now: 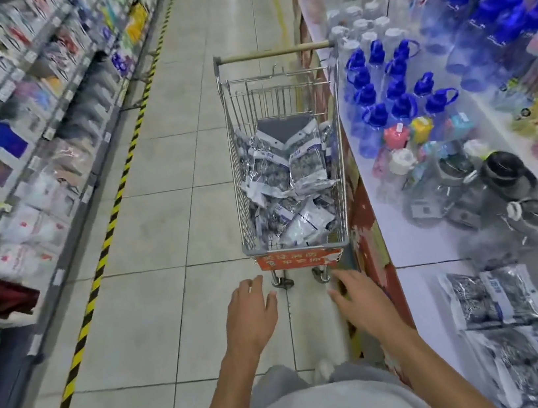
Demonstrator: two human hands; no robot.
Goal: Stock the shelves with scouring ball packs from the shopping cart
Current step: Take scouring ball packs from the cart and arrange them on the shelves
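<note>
Reaching forward, both hands were stretched toward the near end of the shopping cart [284, 153], and neither of them held anything. The left hand [252, 313] had its fingers straight and a little spread, palm down, and the right hand [360, 298] was also flat with relaxed fingers. Both stopped just short of the orange sign plate [298, 259] on the front of the cart, not touching it as far as I could see.

The scouring ball packs [289, 183] lay in a loose heap inside the cart basket, straight ahead of the hands and beyond the near rim. The cart stood with its long axis pointing away from the person, the handle [274, 53] at the far end, so the hands had to go up and over the near wall to get to the packs. The heap was about in the middle between the two hands, and I judged neither hand clearly nearer; the right one was perhaps a bit closer to the white shelf [415, 245] on the right side.

Several packs already lay flat on that shelf [495, 296], near the right forearm, beside the water bottles [395, 82]. So the stocking seemed partly done, with many packs left in the cart.
</note>
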